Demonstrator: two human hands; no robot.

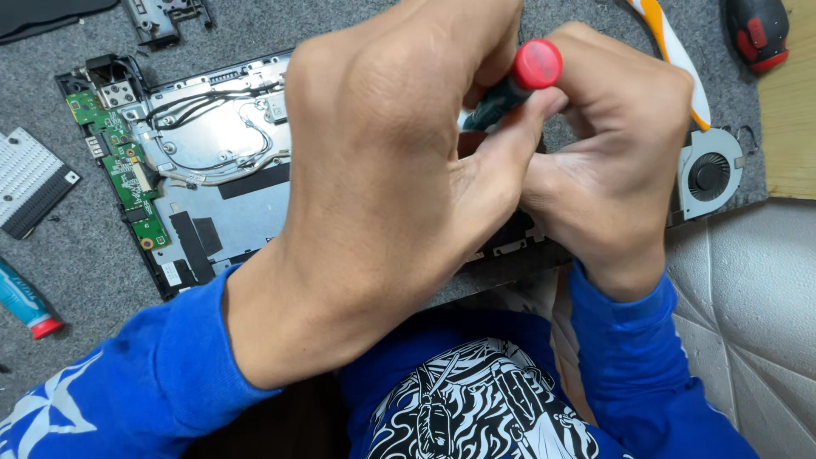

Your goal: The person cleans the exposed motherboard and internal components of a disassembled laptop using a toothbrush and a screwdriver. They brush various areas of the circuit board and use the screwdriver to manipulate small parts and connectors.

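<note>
Two hands, left hand and right hand, both grip one red-capped screwdriver over one opened laptop chassis.

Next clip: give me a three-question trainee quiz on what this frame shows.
1. True or false: both hands grip one screwdriver.
2. What colour is its end cap? A red, B yellow, C white.
3. Which part lies on the grey mat to the right of the right hand?

Key: 1 true, the left hand closes on it too. 2 A. 3 The round cooling fan, beside the opened laptop base.
</note>
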